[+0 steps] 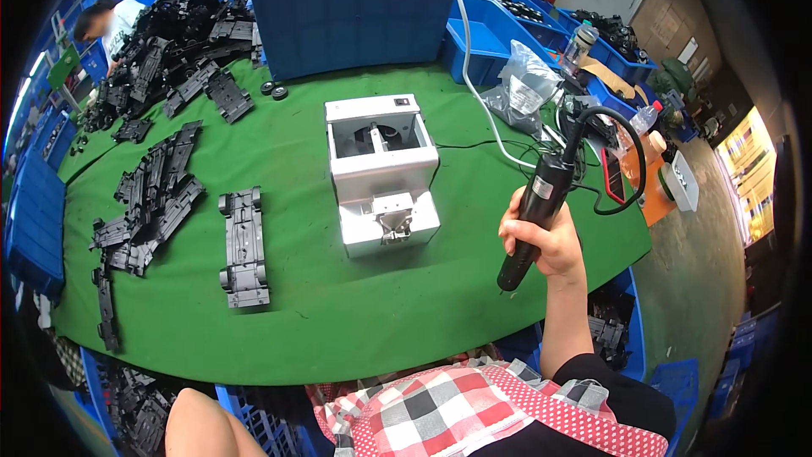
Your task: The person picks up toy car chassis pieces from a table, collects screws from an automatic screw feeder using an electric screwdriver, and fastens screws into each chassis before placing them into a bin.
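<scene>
My right hand [545, 241] is wrapped round a black electric screwdriver [541, 199], held tilted above the right side of the green table, its tip pointing down and to the left. A black cable [640, 148] loops from its top. To the left of that hand stands a white screw feeder [385, 169] with an open top and a small metal bracket in front. A black toy-car chassis [244, 245] lies alone left of the feeder. Bare skin of my left arm or leg [203, 427] shows at the lower edge; my left hand is out of sight.
Several chassis [156, 199] lie overlapped at the left, with a large heap [165, 55] behind. Two small wheels [273, 90] lie near a big blue bin [351, 21]. Bottles, a plastic bag [518, 89] and a red phone [612, 176] crowd the right. A person [114, 25] is at the far left.
</scene>
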`<state>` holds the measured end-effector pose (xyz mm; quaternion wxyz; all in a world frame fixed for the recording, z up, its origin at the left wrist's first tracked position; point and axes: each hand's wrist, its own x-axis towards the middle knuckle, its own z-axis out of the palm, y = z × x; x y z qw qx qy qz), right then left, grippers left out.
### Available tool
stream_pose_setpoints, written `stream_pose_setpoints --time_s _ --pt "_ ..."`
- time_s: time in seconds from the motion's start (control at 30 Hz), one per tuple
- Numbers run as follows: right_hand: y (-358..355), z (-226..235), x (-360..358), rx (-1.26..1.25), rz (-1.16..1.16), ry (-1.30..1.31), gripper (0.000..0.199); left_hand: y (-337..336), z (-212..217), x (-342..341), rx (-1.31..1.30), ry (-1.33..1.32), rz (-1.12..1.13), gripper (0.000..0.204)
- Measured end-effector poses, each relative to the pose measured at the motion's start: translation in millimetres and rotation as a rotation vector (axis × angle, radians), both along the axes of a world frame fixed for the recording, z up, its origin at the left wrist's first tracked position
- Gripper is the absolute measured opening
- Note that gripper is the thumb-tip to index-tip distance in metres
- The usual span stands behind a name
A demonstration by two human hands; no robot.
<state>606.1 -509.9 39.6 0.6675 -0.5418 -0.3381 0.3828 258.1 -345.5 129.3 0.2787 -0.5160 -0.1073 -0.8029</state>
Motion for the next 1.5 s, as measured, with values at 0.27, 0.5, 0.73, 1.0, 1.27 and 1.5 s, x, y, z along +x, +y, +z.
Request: stream_pose_setpoints --time_s 0.27,0.5,0.73,1.0,1.27,1.5 --pt "2 -4 1 -0.002 0.002 -0.016 0.025 10 -5 1 -0.043 0.046 0.099 0.024" --pt "4 -5 -1 -0.01 -0.005 -0.035 0.025 21 -13 6 -0.085 0.068 0.175 0.023" --pt "6 -5 -3 -0.022 -0.007 -0.03 0.025 30 -22 4 -0.127 0.089 0.28 0.022" --pt "10 -14 -9 -0.011 -0.03 -0.033 0.027 33 -19 -38 -0.147 0.182 0.54 0.022" --pt "9 -16 -13 0.002 0.013 -0.007 0.027 35 -6 -60 -0.153 0.312 0.731 0.021" --pt "-2 -31 -15 -0.013 -0.053 0.017 0.032 66 29 -66 -0.007 0.191 0.97 0.022"
